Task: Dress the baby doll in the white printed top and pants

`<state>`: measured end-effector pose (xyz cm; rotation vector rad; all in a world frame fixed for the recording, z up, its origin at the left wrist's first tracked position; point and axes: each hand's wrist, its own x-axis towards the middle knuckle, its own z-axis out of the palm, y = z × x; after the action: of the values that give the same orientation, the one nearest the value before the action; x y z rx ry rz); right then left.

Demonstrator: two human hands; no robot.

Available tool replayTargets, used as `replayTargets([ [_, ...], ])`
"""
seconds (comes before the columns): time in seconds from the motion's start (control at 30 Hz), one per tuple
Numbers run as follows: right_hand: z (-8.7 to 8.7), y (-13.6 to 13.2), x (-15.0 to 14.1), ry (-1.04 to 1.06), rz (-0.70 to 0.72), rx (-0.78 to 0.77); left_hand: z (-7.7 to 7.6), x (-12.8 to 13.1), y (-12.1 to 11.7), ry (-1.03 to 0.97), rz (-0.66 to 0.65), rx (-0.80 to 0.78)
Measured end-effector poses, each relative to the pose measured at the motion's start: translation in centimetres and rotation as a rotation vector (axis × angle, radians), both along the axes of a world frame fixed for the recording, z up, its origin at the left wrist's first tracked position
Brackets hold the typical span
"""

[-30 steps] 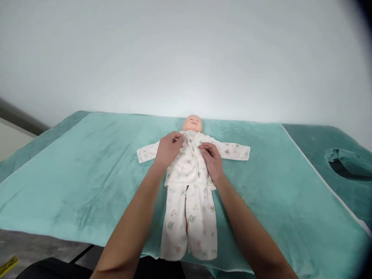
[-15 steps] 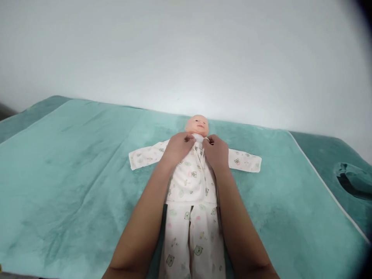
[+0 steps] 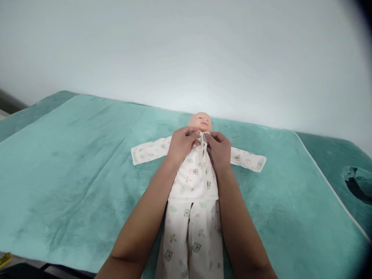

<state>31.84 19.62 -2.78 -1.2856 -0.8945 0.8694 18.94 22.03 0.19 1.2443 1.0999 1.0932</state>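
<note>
Both hands have drawn nearer each other at the neck of the doll (image 3: pixel 201 120) since the earlier frame. Head view: the left hand (image 3: pixel 181 147) pinches one collar edge of the shirt (image 3: pixel 190 176), the right hand (image 3: pixel 221 150) the other, thumbs meeting fingers. Doll and shirt lie face up toward the far edge of the surface (image 3: pixel 87 186). Seemingly the collar is being brought together; the next move likely calls for matching its edges.

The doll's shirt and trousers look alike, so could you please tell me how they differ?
The shirt is held at its collar by the left hand and right hand, while no hand holds the trousers. The shirt's sleeves spread sideways; the trousers' legs lie side by side. Both are white with small coloured prints.
</note>
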Motion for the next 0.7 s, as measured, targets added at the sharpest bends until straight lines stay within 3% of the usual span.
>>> replayTargets([
  [0.27, -0.84, 0.05, 0.08, 0.028, 0.015, 0.111, -0.47, -0.06, 0.52, 0.005, -0.035, 0.022],
  [0.7, -0.85, -0.18, 0.33, -0.223, 0.053, 0.195, -0.74, -0.33, 0.73, -0.125, -0.035, -0.029],
])
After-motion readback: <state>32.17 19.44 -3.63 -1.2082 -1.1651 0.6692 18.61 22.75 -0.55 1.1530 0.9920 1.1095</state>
